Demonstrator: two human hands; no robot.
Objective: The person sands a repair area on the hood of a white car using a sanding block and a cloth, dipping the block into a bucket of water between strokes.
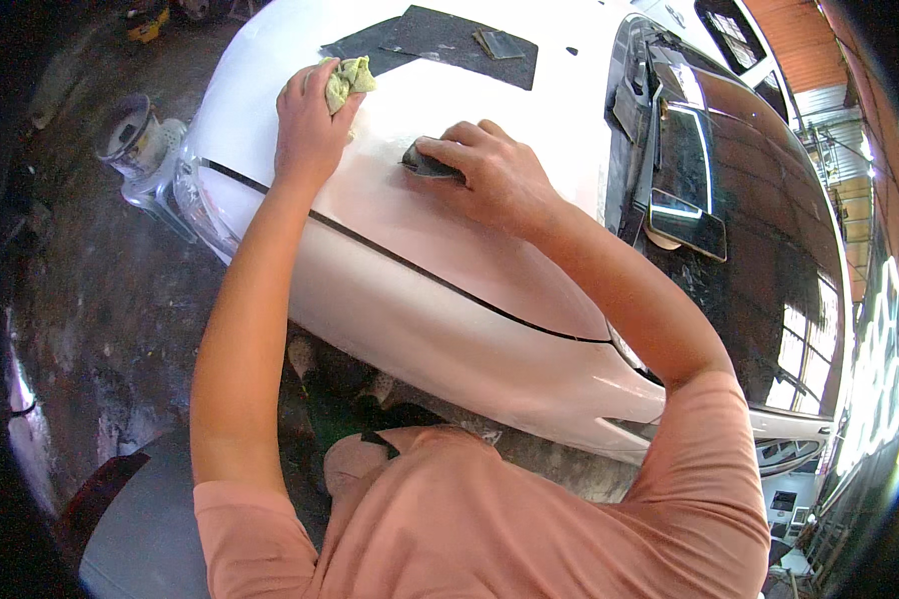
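My left hand (312, 130) grips a crumpled pale yellow-green cloth (351, 78) on the white hood (260, 80) of a car, near its far side. To the right of it, my right hand (491, 172) is closed on a small dark pad (425, 160), pressed to the hood; part of the pad is hidden by my fingers. Dark grey sheets (430, 35) lie on the hood beyond both hands, with a small rectangular piece (500, 44) on top of them.
The windscreen (749, 309) and wipers (637, 130) are at the right, with a phone-like dark rectangle (689, 225) near them. A stool-like stand (150, 165) is beside the car's front. A grey curved object (150, 529) sits low at the left on the stained floor (90, 329).
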